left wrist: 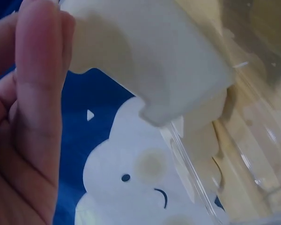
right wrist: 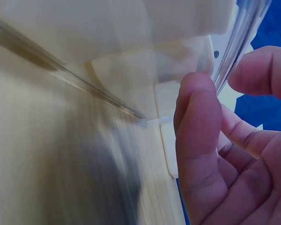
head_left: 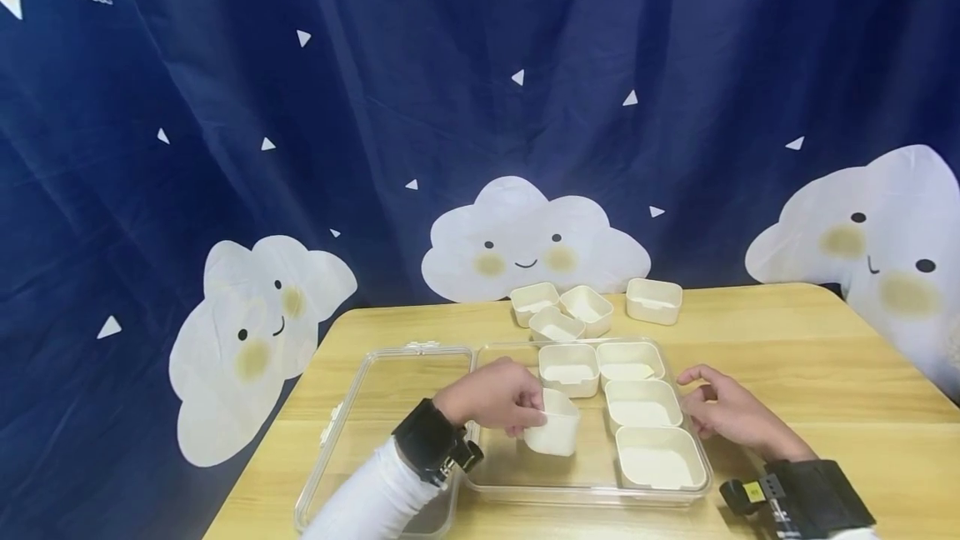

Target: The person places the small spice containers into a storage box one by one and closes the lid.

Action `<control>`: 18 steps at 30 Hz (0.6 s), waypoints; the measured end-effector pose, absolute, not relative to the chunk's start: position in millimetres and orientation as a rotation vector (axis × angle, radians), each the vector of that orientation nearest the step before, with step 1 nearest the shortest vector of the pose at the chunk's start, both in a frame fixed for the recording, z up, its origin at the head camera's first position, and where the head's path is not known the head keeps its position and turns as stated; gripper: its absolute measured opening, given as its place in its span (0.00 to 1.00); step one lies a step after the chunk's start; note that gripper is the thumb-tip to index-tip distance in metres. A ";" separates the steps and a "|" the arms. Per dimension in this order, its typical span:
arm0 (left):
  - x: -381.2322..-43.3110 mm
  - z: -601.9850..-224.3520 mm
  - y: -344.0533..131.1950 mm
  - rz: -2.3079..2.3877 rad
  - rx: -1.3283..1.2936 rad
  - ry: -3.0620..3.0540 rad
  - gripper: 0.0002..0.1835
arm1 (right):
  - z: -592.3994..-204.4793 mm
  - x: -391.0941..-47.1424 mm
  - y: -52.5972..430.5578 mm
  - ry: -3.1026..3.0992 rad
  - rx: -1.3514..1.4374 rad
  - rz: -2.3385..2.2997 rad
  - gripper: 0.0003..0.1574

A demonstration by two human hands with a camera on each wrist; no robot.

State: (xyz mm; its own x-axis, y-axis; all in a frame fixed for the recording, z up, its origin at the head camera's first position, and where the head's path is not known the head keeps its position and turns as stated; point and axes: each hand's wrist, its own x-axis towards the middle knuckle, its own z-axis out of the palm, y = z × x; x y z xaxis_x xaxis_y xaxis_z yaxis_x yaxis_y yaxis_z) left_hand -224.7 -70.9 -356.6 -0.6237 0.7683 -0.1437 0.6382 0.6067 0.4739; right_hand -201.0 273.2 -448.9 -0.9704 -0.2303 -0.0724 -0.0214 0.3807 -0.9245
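Broadly, a dark blue curtain (head_left: 480, 40) with smiling clouds backs a wooden table (head_left: 780, 340). On it lies a clear tray (head_left: 585, 493), with a clear panel (head_left: 405, 390) flat alongside its left edge. Inside the tray, a far cup (head_left: 630, 361), a middle cup (head_left: 643, 404) and a near cup (head_left: 660, 457) line the right wall, running from far to near; an inner cup (head_left: 568, 369) sits just left of the far one. Four loose cups (head_left: 654, 301) stand beyond the tray's far edge.

The left hand (head_left: 495, 394) pinches the held cup (head_left: 553, 423) by its left side, tilted, over the tray. The relation that matters: this cup is on the near side of the inner cup and left of the right-hand row, with bare tray between. It looks nearly square, so no long axis stands out. The left hand is plainly the nearer; the right hand (head_left: 738, 419) is beside the tray's right wall, thumb and fingers parted, holding nothing visible. Whether its fingertips touch the wall, I cannot tell.
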 end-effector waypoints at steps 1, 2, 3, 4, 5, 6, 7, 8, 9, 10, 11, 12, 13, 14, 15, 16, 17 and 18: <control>-224.2 -356.3 -67.7 0.525 1.150 2.509 0.11 | -449.6 -200.9 273.5 2.447 -0.234 -1.638 0.24; -223.7 -356.2 -64.5 0.503 1.166 2.515 0.12 | -450.4 -200.8 273.8 2.444 -0.244 -1.643 0.24; -222.9 -355.9 -60.9 0.482 1.175 2.521 0.12 | -451.0 -200.7 274.2 2.440 -0.254 -1.648 0.24; -222.2 -355.3 -57.5 0.458 1.186 2.528 0.13 | -451.6 -200.8 274.5 2.438 -0.262 -1.652 0.24; -221.6 -354.8 -54.1 0.437 1.198 2.533 0.14 | -451.9 -200.7 274.5 2.438 -0.263 -1.653 0.24; -221.0 -354.3 -50.7 0.419 1.207 2.539 0.14 | -452.1 -200.5 274.3 2.438 -0.258 -1.654 0.25; -220.3 -354.0 -47.4 0.405 1.215 2.543 0.15 | -452.3 -200.5 274.2 2.439 -0.256 -1.653 0.25; -219.6 -354.3 -44.2 0.410 1.205 2.542 0.15 | -452.3 -200.3 274.0 2.439 -0.249 -1.652 0.25; -219.0 -354.8 -41.2 0.411 1.193 2.541 0.16 | -452.3 -200.2 273.8 2.443 -0.241 -1.648 0.25; -218.2 -355.3 -38.4 0.414 1.176 2.541 0.16 | -452.3 -200.1 273.6 2.446 -0.234 -1.644 0.25; -217.9 -356.3 -35.9 0.418 1.163 2.540 0.16 | -452.2 -200.1 273.4 2.446 -0.227 -1.641 0.25; -217.6 -357.4 -33.6 0.415 1.149 2.544 0.17 | -452.1 -200.3 273.3 2.448 -0.226 -1.637 0.25; -217.5 -358.5 -31.4 0.416 1.133 2.544 0.17 | -452.0 -200.4 273.3 2.449 -0.224 -1.634 0.25; -217.6 -359.7 -29.3 0.417 1.116 2.544 0.17 | -451.8 -200.6 273.3 2.449 -0.224 -1.633 0.25; -217.9 -360.9 -27.5 0.409 1.104 2.550 0.17 | -451.5 -200.8 273.3 2.448 -0.223 -1.633 0.25; -218.4 -362.0 -25.7 0.407 1.092 2.553 0.17 | -451.4 -201.0 273.4 2.445 -0.224 -1.633 0.25; -219.3 -363.4 -23.9 0.408 1.081 2.555 0.17 | -451.1 -201.2 273.5 2.443 -0.225 -1.636 0.25; -220.1 -364.9 -22.2 0.405 1.071 2.558 0.17 | -450.8 -201.3 273.7 2.441 -0.225 -1.638 0.25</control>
